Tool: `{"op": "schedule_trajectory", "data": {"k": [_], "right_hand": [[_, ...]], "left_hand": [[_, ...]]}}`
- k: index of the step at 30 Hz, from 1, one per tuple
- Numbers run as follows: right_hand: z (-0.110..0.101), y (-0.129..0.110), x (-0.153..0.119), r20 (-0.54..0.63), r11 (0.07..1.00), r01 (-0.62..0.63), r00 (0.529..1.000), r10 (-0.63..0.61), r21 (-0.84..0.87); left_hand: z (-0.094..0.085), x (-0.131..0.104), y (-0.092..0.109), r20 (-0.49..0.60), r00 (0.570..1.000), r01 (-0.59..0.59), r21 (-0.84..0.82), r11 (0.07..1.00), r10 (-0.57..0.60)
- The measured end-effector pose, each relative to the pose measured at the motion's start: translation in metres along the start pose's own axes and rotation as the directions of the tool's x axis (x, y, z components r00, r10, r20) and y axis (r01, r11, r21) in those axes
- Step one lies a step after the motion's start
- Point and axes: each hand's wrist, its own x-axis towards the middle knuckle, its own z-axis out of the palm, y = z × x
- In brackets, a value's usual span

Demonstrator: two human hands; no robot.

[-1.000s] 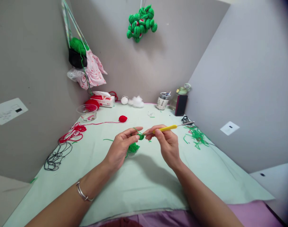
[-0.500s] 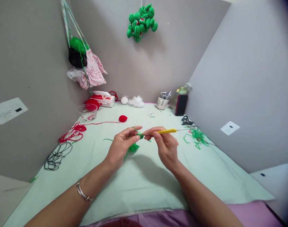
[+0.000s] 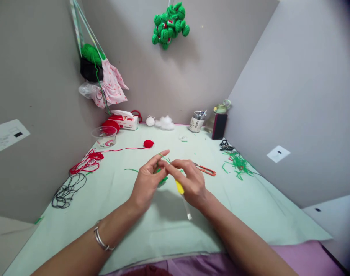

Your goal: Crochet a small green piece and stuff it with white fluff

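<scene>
My left hand (image 3: 146, 182) is closed, with green yarn (image 3: 164, 156) drawn tight over its raised index finger. A small green crochet piece was at its fingertips; now my fingers mostly hide it. My right hand (image 3: 190, 182) grips a crochet hook by its yellow handle (image 3: 179, 187), whose pale metal end slants down toward me. The hook's working tip meets the yarn close to the left fingertips. Below the hands, a green yarn bundle (image 3: 162, 180) shows in part. Just beyond my right hand lies a pair of orange thread snips (image 3: 206, 170).
A red yarn ball (image 3: 148, 143) sits mid-table, its strand running to a red tangle (image 3: 87, 161) above black cord (image 3: 68, 190). Green scraps (image 3: 239, 165) lie at right. Along the back stand a tissue pack (image 3: 125, 120), pen tin (image 3: 197, 122) and phone (image 3: 219, 126).
My right hand has turned and moved closer to the left, swinging the hook's rear end from pointing right to pointing down toward me. The orange snips have come into view.
</scene>
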Motion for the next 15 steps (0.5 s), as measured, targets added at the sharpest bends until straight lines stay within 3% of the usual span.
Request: {"op": "schedule_trajectory", "data": {"k": [3, 5, 7, 9, 11, 15], "right_hand": [[-0.001, 0.0, 0.001, -0.039, 0.999, -0.016, 0.999, 0.017, 0.036], [-0.004, 0.0, 0.004, -0.104, 0.962, -0.174, 0.975, 0.199, 0.21], [-0.007, -0.001, 0.008, -0.1, 0.826, -0.348, 0.896, 0.432, 0.442], [-0.007, -0.002, 0.012, 0.001, 0.652, -0.445, 0.827, 0.563, 0.614], [-0.006, -0.002, 0.015, 0.091, 0.551, -0.477, 0.806, 0.585, 0.685], [-0.003, -0.003, 0.016, 0.129, 0.527, -0.509, 0.792, 0.597, 0.681]], "left_hand": [[-0.002, 0.003, 0.001, 0.103, 0.983, 0.165, -0.155, 0.974, -0.151], [-0.006, 0.006, 0.003, 0.098, 0.981, 0.185, -0.212, 0.96, -0.167], [-0.008, 0.009, 0.005, 0.062, 0.988, 0.153, -0.232, 0.961, -0.142], [-0.009, 0.009, 0.006, 0.074, 0.988, 0.152, -0.213, 0.965, -0.139], [-0.009, 0.007, 0.005, 0.12, 0.982, 0.163, -0.178, 0.97, -0.143], [-0.006, 0.004, 0.002, 0.176, 0.979, 0.13, -0.137, 0.982, -0.105]]}}
